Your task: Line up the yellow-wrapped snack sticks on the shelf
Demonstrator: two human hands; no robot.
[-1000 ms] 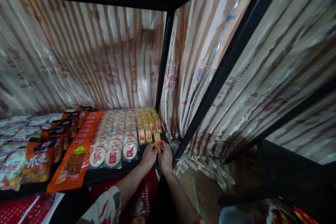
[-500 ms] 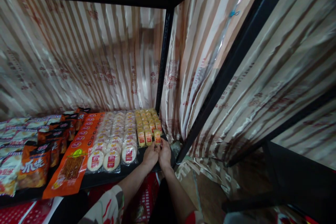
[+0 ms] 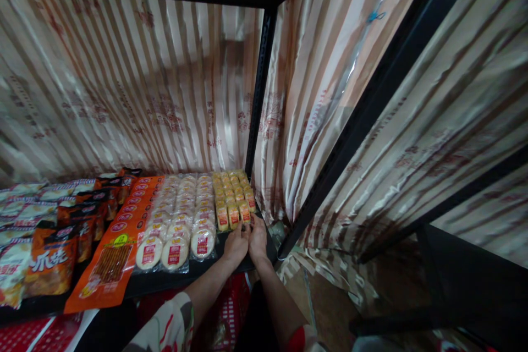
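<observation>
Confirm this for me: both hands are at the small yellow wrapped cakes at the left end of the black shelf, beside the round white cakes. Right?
Not quite. In the head view, both hands are at the small yellow wrapped cakes at the right end of the black shelf, beside the round white cakes.

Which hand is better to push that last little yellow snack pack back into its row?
Probably the right hand: its fingers touch the front yellow pack in the rightmost row, near the shelf post. The left hand sits beside it, nearer the round cakes.
</observation>
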